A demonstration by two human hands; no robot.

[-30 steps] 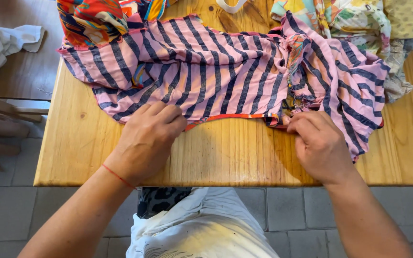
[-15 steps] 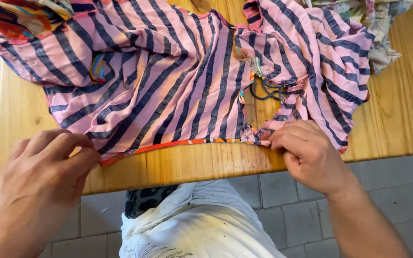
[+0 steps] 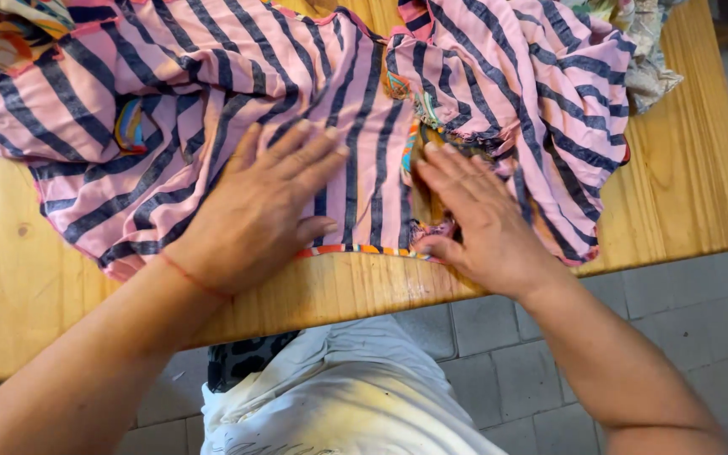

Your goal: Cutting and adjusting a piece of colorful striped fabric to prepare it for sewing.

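While we look down past our own pale, yellow-stained garment (image 3: 339, 396) and the grey paved floor (image 3: 499, 337) beneath it, the entries run as follows, nearest first.

Item one: wooden table (image 3: 701, 194), light plank top; its near edge crosses the view just ahead of our body.

Item two: our left hand (image 3: 254, 211), palm down, fingers spread and flat, gripping nothing. It presses on the near part of the striped garment, close to the hem. A thin red thread (image 3: 195, 278) circles the wrist.

Item three: our right hand (image 3: 473, 219), also palm down, fingers extended and slightly fanned, not closed on anything. It lies flat on a bunched, wrinkled part of the same garment, just right of the left hand, with its heel near the table edge.

Item four: pink garment with dark stripes (image 3: 364, 109), spread over most of the tabletop, under both hands. Its multicoloured hem (image 3: 355, 249) lies along the near table edge between the hands. The right portion is folded and rumpled; the left portion lies flatter.

Item five: bright multicoloured cloth (image 3: 2, 34), far left corner, touching the striped garment.

Item six: pale patterned fabric (image 3: 646, 50), far right, partly under the striped garment's edge.
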